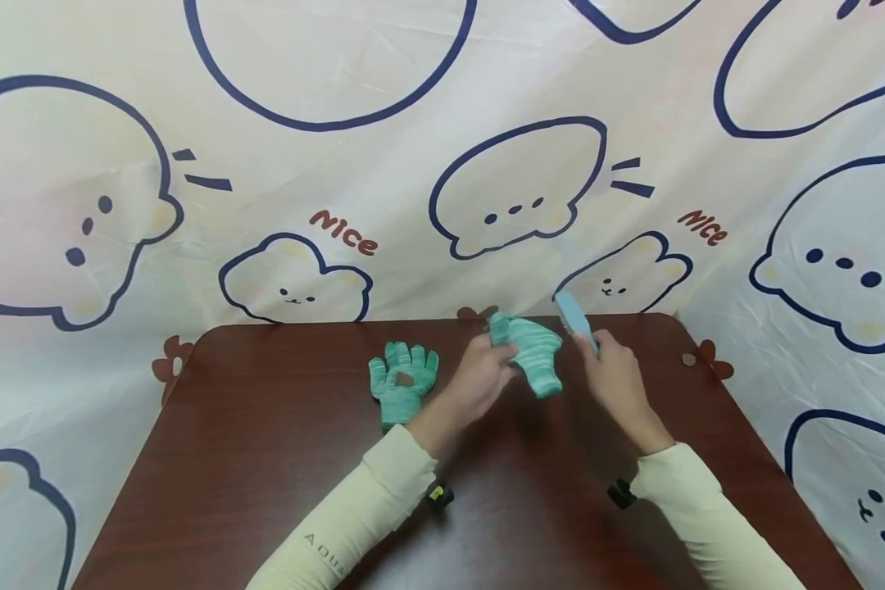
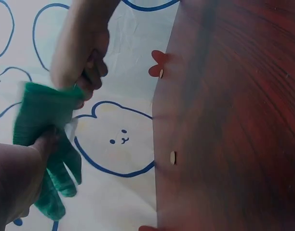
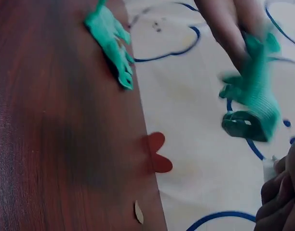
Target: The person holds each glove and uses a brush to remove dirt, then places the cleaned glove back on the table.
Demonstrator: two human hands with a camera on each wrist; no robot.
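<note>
My left hand (image 1: 483,373) grips a green striped knit glove (image 1: 537,348) above the far part of the table, its cuff pointing right and down. To its right, my right hand (image 1: 615,373) holds a light blue brush (image 1: 574,314) by the handle, head up and bristles facing the glove. A gap separates brush and glove in the head view. In the left wrist view the held glove (image 2: 44,113) hangs with its fingers down, pinched by the thumb; the brush is mostly hidden there. A second green glove (image 1: 398,406) lies flat on the table to the left, a brown patch (image 1: 404,379) on it.
The dark brown table (image 1: 265,492) ends just beyond the hands, against a white cloth (image 1: 398,287) with cartoon drawings. A small tan disc (image 1: 688,359) sits near the table's far right corner. Black devices (image 1: 622,493) are worn under both wrists.
</note>
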